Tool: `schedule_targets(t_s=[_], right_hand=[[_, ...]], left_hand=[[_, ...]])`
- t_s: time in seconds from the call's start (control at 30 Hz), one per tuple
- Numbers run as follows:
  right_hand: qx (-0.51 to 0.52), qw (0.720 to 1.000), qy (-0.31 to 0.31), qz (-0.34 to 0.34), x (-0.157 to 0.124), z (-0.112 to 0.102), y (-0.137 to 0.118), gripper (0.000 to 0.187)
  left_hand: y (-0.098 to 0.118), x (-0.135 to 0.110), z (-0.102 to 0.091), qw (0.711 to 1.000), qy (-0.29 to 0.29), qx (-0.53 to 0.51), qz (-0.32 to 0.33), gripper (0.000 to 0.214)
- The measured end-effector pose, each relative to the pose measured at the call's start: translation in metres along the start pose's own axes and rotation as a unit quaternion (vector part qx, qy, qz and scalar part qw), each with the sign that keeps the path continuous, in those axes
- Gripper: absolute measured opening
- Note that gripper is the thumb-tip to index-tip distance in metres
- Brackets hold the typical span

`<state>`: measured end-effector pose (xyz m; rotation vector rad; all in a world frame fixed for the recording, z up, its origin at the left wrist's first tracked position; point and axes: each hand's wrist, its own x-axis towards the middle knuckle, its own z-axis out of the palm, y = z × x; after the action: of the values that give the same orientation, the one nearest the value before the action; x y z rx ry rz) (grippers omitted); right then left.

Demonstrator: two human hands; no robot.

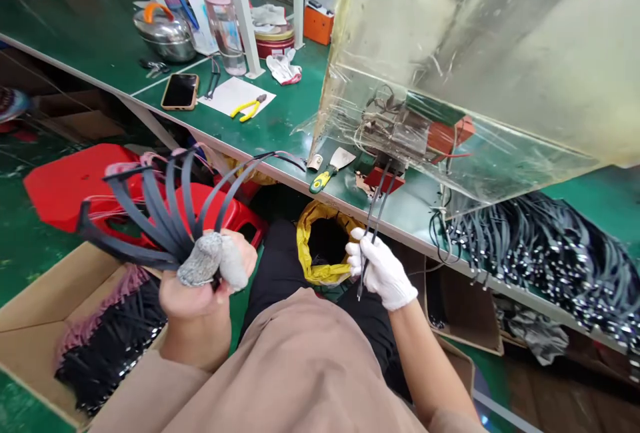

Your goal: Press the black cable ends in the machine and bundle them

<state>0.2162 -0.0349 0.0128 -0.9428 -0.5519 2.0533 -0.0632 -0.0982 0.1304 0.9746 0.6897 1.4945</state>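
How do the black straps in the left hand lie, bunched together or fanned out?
Fanned out: the black straps spread in an arc from the left hand, with their free ends well apart.
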Motion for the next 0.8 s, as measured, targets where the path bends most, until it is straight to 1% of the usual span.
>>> schedule_targets(t_s=[0.07, 0.1, 0.17, 0.23, 0.3, 0.37, 0.43, 0.57, 0.63, 0.7, 0.8], right_hand=[[0.003, 1.0, -0.015, -0.018, 0.007, 0.006, -0.016, 0.045], [0.007, 0.999, -0.026, -0.03, 0.012, 0.009, -0.027, 0.044], [0.023, 0.997, -0.038, -0.058, 0.023, 0.016, -0.048, 0.041], [0.038, 0.996, -0.03, -0.081, 0.035, 0.022, -0.068, 0.034], [0.049, 0.995, -0.013, -0.086, 0.044, 0.027, -0.084, 0.023], [0.062, 0.995, 0.0, -0.077, 0.05, 0.032, -0.094, 0.011], [0.077, 0.995, 0.008, -0.064, 0.053, 0.035, -0.101, 0.002], [0.097, 0.993, 0.041, -0.051, 0.054, 0.039, -0.109, 0.014], [0.094, 0.993, 0.046, -0.046, 0.056, 0.039, -0.111, 0.014], [0.089, 0.995, 0.038, -0.037, 0.057, 0.038, -0.112, 0.011], [0.102, 0.994, 0.044, -0.019, 0.058, 0.037, -0.114, 0.011]], left_hand=[[-0.002, 0.006, 0.014, 0.996, -0.057, 0.02, 0.067, 0.046], [-0.004, 0.008, 0.018, 0.993, -0.074, 0.026, 0.084, 0.046], [-0.008, 0.01, 0.02, 0.994, -0.073, 0.029, 0.078, 0.045], [-0.011, 0.009, 0.019, 0.996, -0.056, 0.033, 0.061, 0.045], [-0.014, 0.008, 0.018, 0.997, -0.043, 0.035, 0.046, 0.046], [-0.015, 0.006, 0.019, 0.998, -0.036, 0.038, 0.03, 0.046], [-0.015, 0.006, 0.02, 0.998, -0.025, 0.048, 0.015, 0.047], [-0.015, 0.006, 0.021, 0.997, -0.003, 0.071, -0.009, 0.052], [-0.016, 0.006, 0.021, 0.997, -0.007, 0.073, -0.011, 0.052], [-0.016, 0.006, 0.021, 0.998, -0.01, 0.068, -0.004, 0.051], [-0.016, 0.006, 0.022, 0.998, 0.0, 0.064, -0.001, 0.049]])
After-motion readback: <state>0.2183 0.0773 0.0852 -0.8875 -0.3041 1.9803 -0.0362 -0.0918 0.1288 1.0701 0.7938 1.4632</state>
